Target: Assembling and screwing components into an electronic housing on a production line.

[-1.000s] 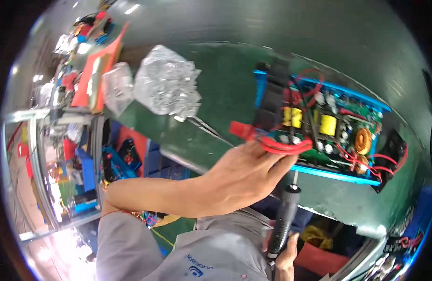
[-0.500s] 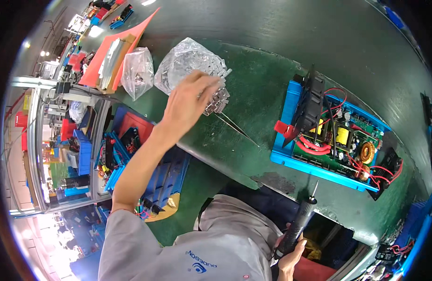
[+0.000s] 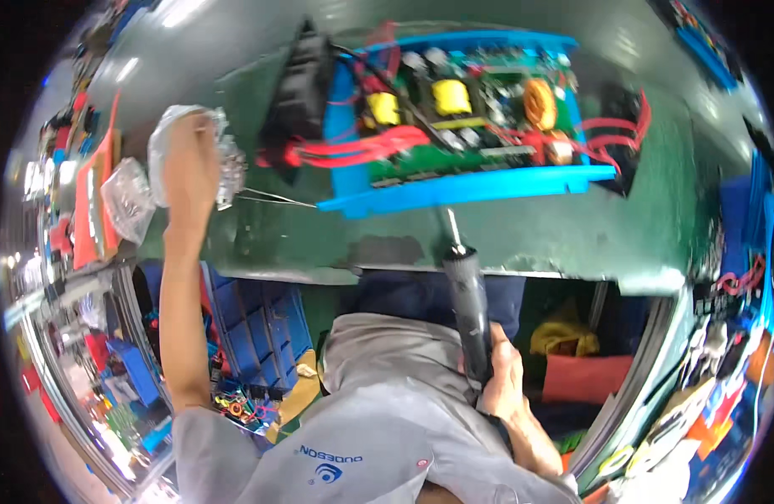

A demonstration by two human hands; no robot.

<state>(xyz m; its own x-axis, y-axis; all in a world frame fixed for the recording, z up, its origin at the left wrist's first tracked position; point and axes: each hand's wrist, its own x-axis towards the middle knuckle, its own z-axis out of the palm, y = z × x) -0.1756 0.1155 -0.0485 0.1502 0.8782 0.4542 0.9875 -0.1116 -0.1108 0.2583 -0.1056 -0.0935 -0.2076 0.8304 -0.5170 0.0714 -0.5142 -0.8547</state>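
Note:
My right hand (image 3: 506, 375) is wrapped round a black electric screwdriver (image 3: 468, 311), whose bit points up and away from me at the bench edge. My left hand (image 3: 194, 160) is over a clear plastic bag (image 3: 162, 139) at the left of the bench; motion smears its fingers. Small shiny metal pieces (image 3: 230, 175) lie against the bag beside that hand. Thin metal tweezers (image 3: 276, 198) reach from the pieces toward a blue metal housing (image 3: 479, 186). Inside the housing is a green circuit board (image 3: 404, 170) with yellow transformers, a copper coil and red wires.
A black fan (image 3: 299, 105) stands at the housing's left end, and a black part (image 3: 624, 160) hangs on red wires at its right. Another clear bag (image 3: 128, 200) sits at far left by an orange sheet (image 3: 86, 210). Blue bins (image 3: 265, 332) stand below the bench.
The view has turned, so the housing appears farther left and level. My left hand remains at the bag and has shifted over it. My right hand still holds the screwdriver.

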